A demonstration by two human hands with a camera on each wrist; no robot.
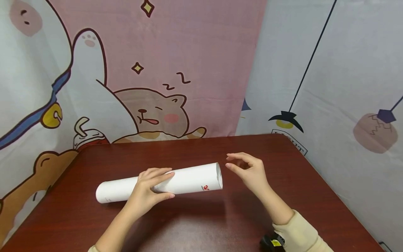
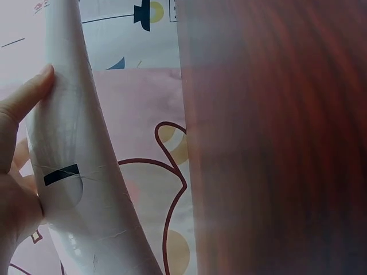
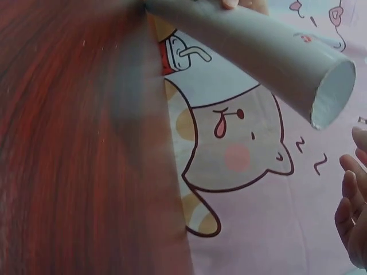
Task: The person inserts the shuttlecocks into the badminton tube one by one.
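A long white tube (image 1: 195, 178) slants across the table, its right end raised above the surface. Whether its lower left end touches the table I cannot tell. My left hand (image 1: 146, 190) grips the tube near its middle, fingers over the top and thumb along the near side. The left wrist view shows a small black mark on the tube (image 2: 86, 126). Just beyond the right end, my right hand (image 1: 253, 171) hovers with loosely bent fingers, thumb and forefinger apart, holding nothing. From the right wrist, the round end of the tube (image 3: 334, 94) looks pale inside its rim.
The dark red-brown wooden table (image 1: 195, 227) spreads under both hands. Behind it hangs a printed cloth (image 1: 207, 70) with cartoon animals. By the right sleeve, a black device (image 1: 273, 242) with a yellow label shows at the near edge of the view.
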